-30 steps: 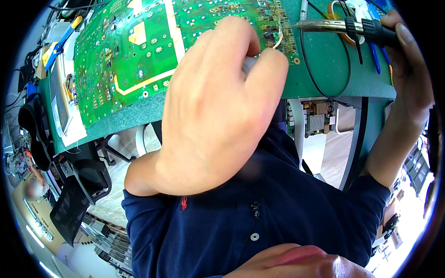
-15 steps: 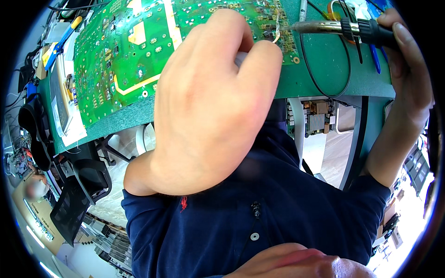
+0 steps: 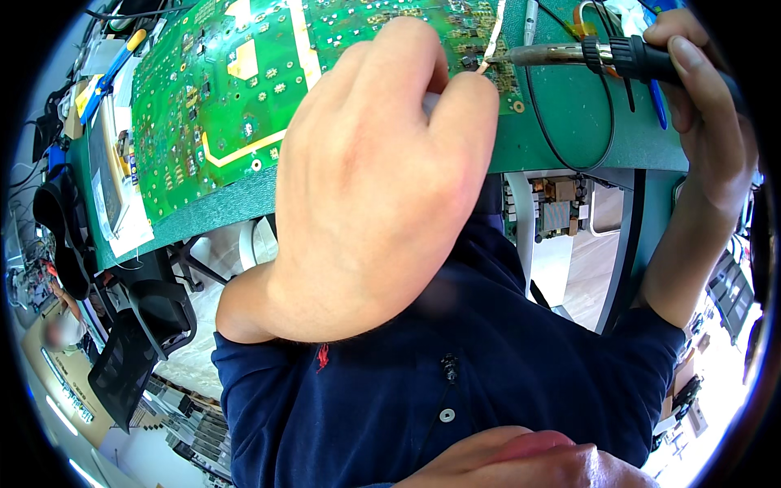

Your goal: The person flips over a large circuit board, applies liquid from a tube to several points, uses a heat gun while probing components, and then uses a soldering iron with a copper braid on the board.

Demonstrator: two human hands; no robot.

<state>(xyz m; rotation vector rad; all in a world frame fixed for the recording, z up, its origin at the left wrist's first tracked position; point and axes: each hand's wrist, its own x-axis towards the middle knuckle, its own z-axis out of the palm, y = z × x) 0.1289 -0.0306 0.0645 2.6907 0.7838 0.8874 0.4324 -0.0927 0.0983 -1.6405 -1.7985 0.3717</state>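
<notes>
My left hand [image 3: 374,187] is closed over the near edge of a large green circuit board [image 3: 183,106]. Its fingertips are hidden behind the back of the hand. A thin whitish-copper desoldering braid [image 3: 495,37] comes out beside the thumb side and runs up across the board's right part. In my right hand [image 3: 708,102] is a soldering iron [image 3: 569,54] with a black handle and a discoloured metal barrel. The iron points left, its tip at the braid over small components near the board's right edge. Whether tip and braid touch is hard to tell.
The board lies on a green mat [image 3: 643,142]. A black cable loop [image 3: 612,130] and a blue tool [image 3: 657,106] lie right of it. At the left are a blue-and-yellow tool [image 3: 114,71] and a flat dark device [image 3: 104,163]. A black chair [image 3: 142,350] stands below left.
The soldering iron has moved slightly left and down, its tip now against or beside the braid. The braid has straightened and leans further right at its upper end. My left hand has barely shifted.
</notes>
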